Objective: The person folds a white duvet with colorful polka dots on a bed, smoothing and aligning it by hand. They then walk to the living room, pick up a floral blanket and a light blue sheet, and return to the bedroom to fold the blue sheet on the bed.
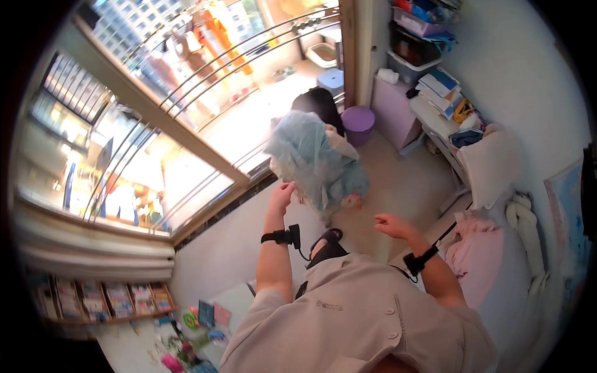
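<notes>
A heap of pale blue-green sheer fabric (308,154) lies in front of me, slightly blurred, with cream cloth (343,144) along its right side. My left hand (282,195) is at the lower left edge of this heap, its fingers curled together. Whether they pinch any of the cloth is unclear. My right hand (394,226) hangs in the air to the lower right of the heap, apart from it. Its fingers are bent together, and nothing shows in them. Behind the fabric rises a dark rounded form (322,102), perhaps a chair back.
A purple bin (358,125) stands just beyond the heap. On the right are a cluttered desk (429,109) and a bed with pink bedding (473,247). Glass sliding doors (200,154) line the left, above a bookshelf (107,298). Toys (189,345) lie behind me.
</notes>
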Motion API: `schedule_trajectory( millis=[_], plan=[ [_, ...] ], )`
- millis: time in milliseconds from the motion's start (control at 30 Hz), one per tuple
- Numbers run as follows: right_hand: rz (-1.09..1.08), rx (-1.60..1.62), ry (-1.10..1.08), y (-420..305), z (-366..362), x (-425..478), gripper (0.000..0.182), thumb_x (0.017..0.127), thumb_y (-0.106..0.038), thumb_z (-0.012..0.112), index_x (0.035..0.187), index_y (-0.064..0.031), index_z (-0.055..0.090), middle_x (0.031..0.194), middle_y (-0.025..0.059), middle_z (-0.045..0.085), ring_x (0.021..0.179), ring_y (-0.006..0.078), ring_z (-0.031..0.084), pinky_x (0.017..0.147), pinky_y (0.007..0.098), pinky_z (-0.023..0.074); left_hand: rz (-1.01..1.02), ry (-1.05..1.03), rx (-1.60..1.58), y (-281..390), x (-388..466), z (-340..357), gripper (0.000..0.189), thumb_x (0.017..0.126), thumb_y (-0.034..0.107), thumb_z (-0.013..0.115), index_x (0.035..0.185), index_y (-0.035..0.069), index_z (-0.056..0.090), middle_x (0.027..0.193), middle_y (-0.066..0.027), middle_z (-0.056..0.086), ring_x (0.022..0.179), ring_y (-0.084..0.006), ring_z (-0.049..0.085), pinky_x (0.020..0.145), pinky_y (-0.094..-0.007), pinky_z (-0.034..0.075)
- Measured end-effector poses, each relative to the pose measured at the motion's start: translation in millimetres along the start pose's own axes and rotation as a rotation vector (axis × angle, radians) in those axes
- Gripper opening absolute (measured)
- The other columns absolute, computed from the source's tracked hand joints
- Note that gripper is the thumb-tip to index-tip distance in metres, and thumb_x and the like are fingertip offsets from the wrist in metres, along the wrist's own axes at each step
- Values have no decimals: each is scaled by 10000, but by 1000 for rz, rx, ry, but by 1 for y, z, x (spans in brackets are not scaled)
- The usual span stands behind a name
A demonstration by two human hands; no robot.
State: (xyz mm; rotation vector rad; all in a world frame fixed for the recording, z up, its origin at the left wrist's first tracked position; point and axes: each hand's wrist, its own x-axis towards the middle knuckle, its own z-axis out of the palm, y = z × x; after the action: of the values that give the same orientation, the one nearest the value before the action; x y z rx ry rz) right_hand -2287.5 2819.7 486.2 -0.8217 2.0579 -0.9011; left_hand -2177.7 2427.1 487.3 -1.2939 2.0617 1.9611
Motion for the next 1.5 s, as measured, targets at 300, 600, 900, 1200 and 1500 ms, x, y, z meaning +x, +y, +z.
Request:
schedule_trajectory(
  millis=[300, 600, 900, 1200, 1500],
  plan=[
    [375, 140, 580, 2, -47, -9, 430, 854, -217, 613, 1212, 9, 539, 994, 82, 632, 903, 142, 587, 786, 281, 474, -135, 581, 157, 52, 251, -5, 924, 602, 530, 783, 1228, -63, 454, 1208, -270, 515, 1158, -364, 495, 968, -440, 393],
    [682, 172, 513, -44, 13, -42, 381, 855, -198, 603, 1174, 5, 563, 966, 89, 644, 879, 169, 608, 794, 291, 483, 44, 245, 770, 126, 291, 36, 1190, 549, 522, 806, 1467, 252, 97, 1492, -255, 41, 1354, -447, 163, 1036, -577, 275],
    [607, 127, 559, -55, 35, -2, 429, 800, -338, 631, 1088, -24, 583, 913, 159, 655, 837, 307, 627, 738, 392, 488, 966, 28, 578, 48, 347, 29, 371, 703, 257, 705, 959, 8, 607, 891, -197, 621, 834, -393, 570, 766, -469, 447],
    [345, -253, 696, -95, 25, 55, 1068, 566, -383, 820, 1408, -51, 255, 1394, 194, 350, 1261, 373, 357, 1028, 394, 332, 899, -951, 387, 158, 64, 111, 271, 747, 77, 682, 989, 15, 577, 896, -127, 623, 832, -202, 601, 759, -328, 458],
    [47, 445, 1072, -119, 8, -7, 924, 557, -264, 825, 1338, -59, 376, 1305, 148, 477, 1209, 294, 451, 1021, 382, 349, 144, -1393, -268, 208, -47, 185, 290, 819, 24, 621, 1099, -24, 562, 1002, -65, 624, 887, -146, 588, 821, -281, 465]
  ],
)
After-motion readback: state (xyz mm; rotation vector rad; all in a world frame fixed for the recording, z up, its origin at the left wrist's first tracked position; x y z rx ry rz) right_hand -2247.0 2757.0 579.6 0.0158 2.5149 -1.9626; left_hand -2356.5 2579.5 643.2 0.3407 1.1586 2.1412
